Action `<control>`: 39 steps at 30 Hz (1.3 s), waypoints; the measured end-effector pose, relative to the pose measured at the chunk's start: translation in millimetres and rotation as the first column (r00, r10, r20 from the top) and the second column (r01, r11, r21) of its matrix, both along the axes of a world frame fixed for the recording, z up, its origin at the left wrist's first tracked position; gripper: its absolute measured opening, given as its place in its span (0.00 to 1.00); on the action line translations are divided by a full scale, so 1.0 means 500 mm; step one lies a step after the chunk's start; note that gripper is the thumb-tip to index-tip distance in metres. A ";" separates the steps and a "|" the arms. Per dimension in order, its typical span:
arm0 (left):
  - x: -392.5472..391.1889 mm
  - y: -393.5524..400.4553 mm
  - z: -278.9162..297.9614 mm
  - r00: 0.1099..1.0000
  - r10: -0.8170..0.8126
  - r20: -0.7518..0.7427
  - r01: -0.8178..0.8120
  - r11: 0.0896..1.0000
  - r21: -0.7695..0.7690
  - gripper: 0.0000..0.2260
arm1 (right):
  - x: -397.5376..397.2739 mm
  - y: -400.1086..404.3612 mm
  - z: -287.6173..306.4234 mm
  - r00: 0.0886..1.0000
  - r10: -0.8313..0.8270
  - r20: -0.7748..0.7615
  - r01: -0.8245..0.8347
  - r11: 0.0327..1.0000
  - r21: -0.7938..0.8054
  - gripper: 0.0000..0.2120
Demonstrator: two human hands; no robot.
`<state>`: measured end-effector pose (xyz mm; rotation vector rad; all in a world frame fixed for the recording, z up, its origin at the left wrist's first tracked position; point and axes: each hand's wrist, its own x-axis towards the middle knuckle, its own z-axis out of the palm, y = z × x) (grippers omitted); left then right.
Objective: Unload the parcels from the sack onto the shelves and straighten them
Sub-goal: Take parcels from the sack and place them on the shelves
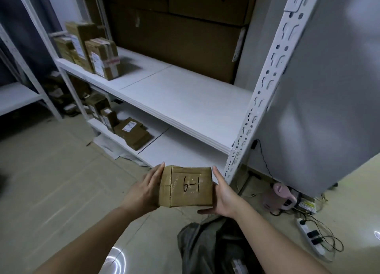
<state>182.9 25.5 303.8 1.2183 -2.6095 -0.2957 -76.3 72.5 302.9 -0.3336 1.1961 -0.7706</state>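
2 hands, left (144, 191) and right (224, 197), grip the parcel (186, 186) pressed between straight fingers.

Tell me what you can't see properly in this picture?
- Sack contents: head view, dark folds and the bottom edge hide them.
- Labels on the shelf parcels: too small and blurred.
- Parcel marked 6-1: underside hidden; left hand and right hand cover its sides.

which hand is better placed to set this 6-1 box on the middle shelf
Neither alone: the left hand and right hand press flat on opposite sides of the box. If one must lead, probably the right, since the bare stretch of shelf lies ahead and to that side.
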 end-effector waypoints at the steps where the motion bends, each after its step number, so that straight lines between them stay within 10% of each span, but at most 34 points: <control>1: 0.000 -0.001 0.012 0.999 -0.030 0.013 0.030 0.999 -0.044 0.57 | 0.000 -0.003 0.011 1.000 0.000 0.019 0.000 1.000 -0.010 0.40; 9: 0.021 -0.040 0.064 0.975 0.214 0.056 -0.210 0.975 -0.071 0.53 | 0.040 -0.085 0.070 0.994 -0.090 0.061 0.098 0.985 -0.139 0.27; 13: 0.037 -0.071 0.078 0.759 0.617 -0.206 -0.471 0.740 0.480 0.34 | 0.077 -0.134 0.097 0.990 -0.144 -0.003 0.140 0.965 -0.220 0.26; 17: 0.062 -0.103 0.136 0.432 0.822 -0.372 -0.206 0.491 0.846 0.21 | 0.133 -0.178 0.139 0.982 -0.184 -0.044 0.163 0.941 -0.296 0.25; 23: 0.160 -0.181 0.244 0.400 0.738 -0.544 0.082 0.562 0.823 0.22 | 0.293 -0.275 0.228 0.972 -0.186 -0.141 0.108 0.893 -0.438 0.28; 39: 0.527 -0.484 0.599 0.197 0.518 -0.832 0.053 0.842 0.537 0.17 | 0.713 -0.567 0.582 0.913 -0.288 -0.288 -0.087 0.552 -0.829 0.26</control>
